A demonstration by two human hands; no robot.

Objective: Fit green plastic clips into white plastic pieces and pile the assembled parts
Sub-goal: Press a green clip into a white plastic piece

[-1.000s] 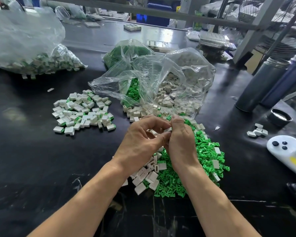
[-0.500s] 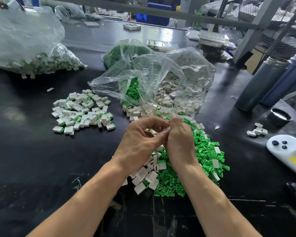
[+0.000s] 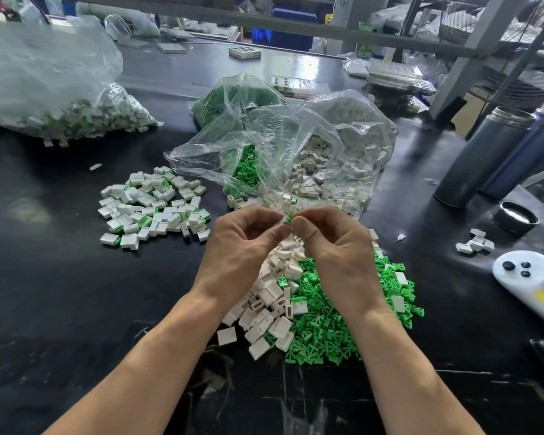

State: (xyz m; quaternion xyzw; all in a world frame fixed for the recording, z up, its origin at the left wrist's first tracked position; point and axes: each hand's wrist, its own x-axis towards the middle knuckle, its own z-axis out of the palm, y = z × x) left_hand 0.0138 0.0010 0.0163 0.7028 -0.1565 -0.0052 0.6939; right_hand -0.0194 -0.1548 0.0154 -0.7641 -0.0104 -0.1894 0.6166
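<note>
While no writing is reading clearly, left hand (image 3: 242,246) and right hand (image 3: 336,249) are pinching a white piece (image 3: 284,220) with green clip (image 3: 289,218) at 12 o'clock of the loose pile (image 3: 321,324).

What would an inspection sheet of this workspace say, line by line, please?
Surface: black table, scuffed and glossy.
Job's things: loose green clips beside loose white pieces under the hands; assembled pile on the left; open bag holding both parts; second bag of assembled parts far left.
Clutter: two flasks, a cap, a few white pieces, a white device on the right.
Grippers: left hand pinches a white piece, right hand pinches a green clip, meeting between the fingertips.
Cables: nothing seen.
Surroundings: metal frame, shelves, more bags behind.
</note>
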